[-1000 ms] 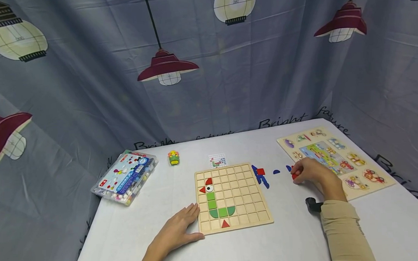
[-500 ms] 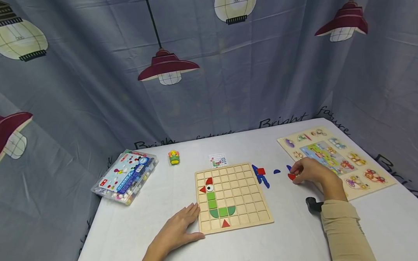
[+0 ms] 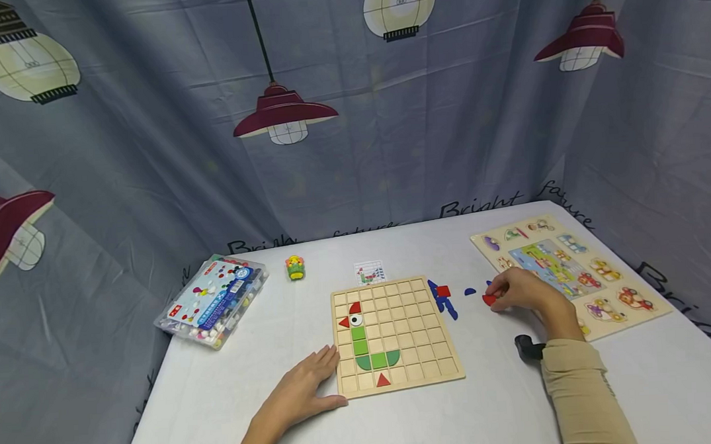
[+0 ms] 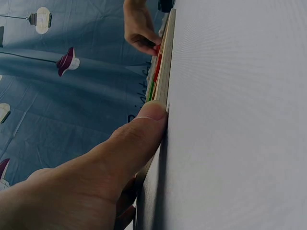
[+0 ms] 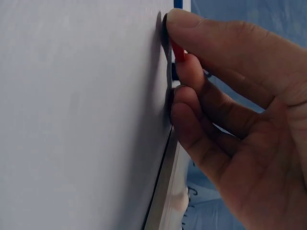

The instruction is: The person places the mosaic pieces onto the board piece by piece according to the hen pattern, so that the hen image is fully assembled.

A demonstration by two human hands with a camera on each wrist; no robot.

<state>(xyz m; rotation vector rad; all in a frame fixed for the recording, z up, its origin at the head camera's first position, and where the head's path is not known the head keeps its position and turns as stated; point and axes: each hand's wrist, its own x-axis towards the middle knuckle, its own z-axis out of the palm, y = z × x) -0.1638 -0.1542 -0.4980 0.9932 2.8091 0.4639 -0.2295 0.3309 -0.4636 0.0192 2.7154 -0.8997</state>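
Note:
A square wooden grid board (image 3: 423, 351) lies on the white table. Set on it are red, green and eye-marked pieces in a bird-like shape, with a red triangle (image 3: 383, 380) near its front edge. My left hand (image 3: 300, 387) rests flat by the board's left side, fingertips at the edge and thumb at the front corner. Right of the board, my right hand (image 3: 522, 291) pinches a red puzzle piece (image 3: 488, 299) between thumb and fingers, low over the table. In the right wrist view this red piece (image 5: 177, 50) shows edge-on. Blue pieces (image 3: 470, 291) lie close by.
A picture puzzle board (image 3: 626, 276) lies beyond my right hand. A red square (image 3: 444, 291) sits on blue pieces beside the grid. At the back are a pattern card (image 3: 369, 272), a small toy figure (image 3: 295, 267) and a clear bead box (image 3: 212, 301).
My right hand has shifted slightly left and toward the grid board, the red piece moving along with it. My left hand has stayed at the board's edge.

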